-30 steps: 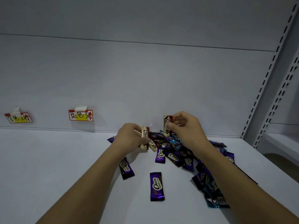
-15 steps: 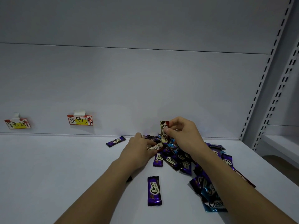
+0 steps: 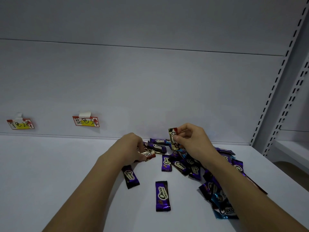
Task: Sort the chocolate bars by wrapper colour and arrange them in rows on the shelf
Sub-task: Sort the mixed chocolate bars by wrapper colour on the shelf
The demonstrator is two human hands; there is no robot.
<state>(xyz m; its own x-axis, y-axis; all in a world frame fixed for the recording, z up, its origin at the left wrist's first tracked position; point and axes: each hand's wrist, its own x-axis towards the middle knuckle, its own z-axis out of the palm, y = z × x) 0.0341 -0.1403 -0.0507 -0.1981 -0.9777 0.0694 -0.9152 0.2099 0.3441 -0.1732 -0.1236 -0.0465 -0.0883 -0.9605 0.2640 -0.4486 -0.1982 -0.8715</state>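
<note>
A loose pile of chocolate bars [image 3: 184, 164] lies on the white shelf [image 3: 50, 173], mostly purple wrappers with a few blue and gold-and-red ones. My right hand [image 3: 192, 141] pinches a gold-and-red bar [image 3: 172, 136] upright above the pile's far edge. My left hand [image 3: 132, 149] is low at the pile's left side, its fingers curled round another gold-and-red bar [image 3: 149, 155] lying almost flat. Two purple bars lie apart in front: one [image 3: 130, 176] under my left wrist, one [image 3: 162, 195] nearer me. A blue bar [image 3: 224, 210] sits at the near right.
Two red-and-yellow handwritten labels [image 3: 20, 124] [image 3: 86, 121] are taped to the back wall on the left. A slotted upright post [image 3: 274, 91] bounds the shelf on the right, with another shelf [image 3: 292, 153] beyond it.
My left hand dropped from holding its gold-and-red bar upright to the pile's left edge, then drew back slightly with a bar held flat. My right hand stayed about where it was.
</note>
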